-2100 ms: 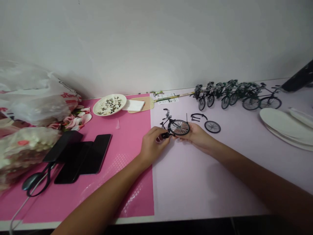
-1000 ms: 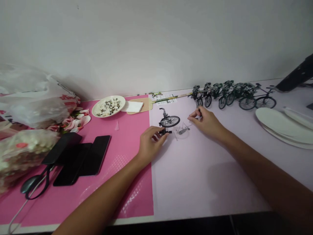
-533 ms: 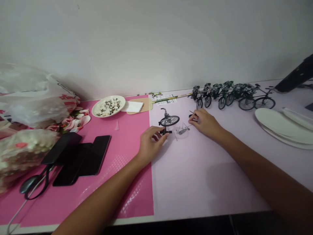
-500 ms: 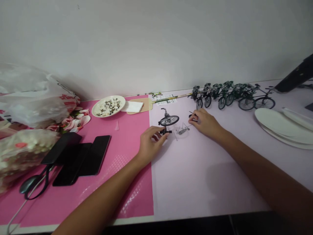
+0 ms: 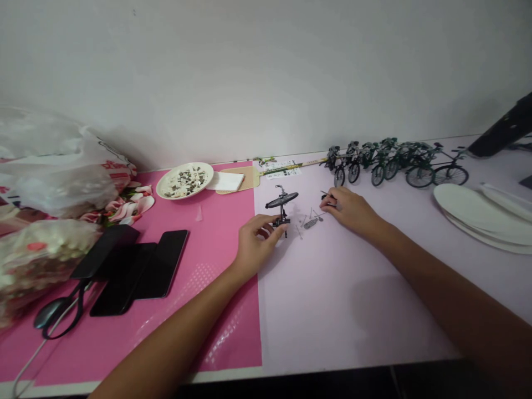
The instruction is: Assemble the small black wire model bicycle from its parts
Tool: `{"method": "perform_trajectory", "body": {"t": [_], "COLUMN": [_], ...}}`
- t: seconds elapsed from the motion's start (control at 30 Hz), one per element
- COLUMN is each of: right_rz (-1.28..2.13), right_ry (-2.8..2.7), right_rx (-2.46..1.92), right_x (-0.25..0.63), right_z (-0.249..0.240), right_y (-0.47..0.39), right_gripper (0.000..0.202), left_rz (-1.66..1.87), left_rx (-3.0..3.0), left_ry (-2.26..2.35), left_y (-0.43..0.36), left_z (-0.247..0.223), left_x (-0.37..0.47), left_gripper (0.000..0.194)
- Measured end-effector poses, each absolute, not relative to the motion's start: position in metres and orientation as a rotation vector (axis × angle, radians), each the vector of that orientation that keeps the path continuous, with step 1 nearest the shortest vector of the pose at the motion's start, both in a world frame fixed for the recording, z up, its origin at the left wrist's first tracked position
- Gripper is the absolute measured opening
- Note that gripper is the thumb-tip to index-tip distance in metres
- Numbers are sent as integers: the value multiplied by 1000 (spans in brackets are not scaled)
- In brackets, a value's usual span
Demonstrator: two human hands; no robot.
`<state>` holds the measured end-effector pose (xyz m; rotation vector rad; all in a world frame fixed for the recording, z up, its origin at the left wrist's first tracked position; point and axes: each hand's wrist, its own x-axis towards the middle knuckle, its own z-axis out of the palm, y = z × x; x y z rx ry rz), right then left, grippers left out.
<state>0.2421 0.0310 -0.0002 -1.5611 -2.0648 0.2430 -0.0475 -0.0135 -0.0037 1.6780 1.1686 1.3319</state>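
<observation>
Hands (image 5: 260,238), two; held partial bicycle (image 5: 282,200), one; lined-up bicycles (image 5: 409,155), at least five; phones (image 5: 162,263), two.

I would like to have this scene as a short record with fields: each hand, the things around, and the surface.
Left hand: holds a model bicycle below its one visible wheel
Right hand: pinches a small dark piece, too small to identify
Between the hands: loose grey parts, lying flat
Along the wall: a row of other bicycles, standing
Far right: white dishes
Left side: round plate with small bits, two phone-like devices, plastic bag
Table: pink on the left, pale lilac on the right
</observation>
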Motion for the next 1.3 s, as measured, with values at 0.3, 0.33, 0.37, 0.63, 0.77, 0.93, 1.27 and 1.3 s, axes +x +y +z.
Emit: {"method": "perform_trajectory", "body": {"t": [0.3,0.33,0.37,0.63,0.77,0.93,1.27,1.3], "right_rz": [152,155,158,294,400,550,645,636], "right_ry": [-2225,-2232,-2231,-2000,-1819,-1689,-1614,-1619], "right_rx": [-1600,-1604,-1604,-1495,-1346,-1155,-1035,-1032], "right_x": [239,239,239,229,203,164,146,146], "right_z": [2,2,2,8,14,13,4,4], "right_y": [28,28,28,22,3,-25,-35,-35], "right_gripper": [17,15,14,27,33,36,35,35], "left_rz": [1255,1246,1235,1204,1206,1196,1180,1177], "left_rx": [1478,1479,1477,1409,1421,1464,1495,1497], "left_ry": [1091,1078,1067,1031,1014,995,968,965], "left_y": [-19,-19,-19,-18,-18,-18,-19,-19], "left_z": [6,6,6,2,0,-2,-1,0], "left_x": [-44,-43,-43,-42,-42,-42,-42,-42], "left_gripper": [30,29,29,35,36,35,29,29]}}
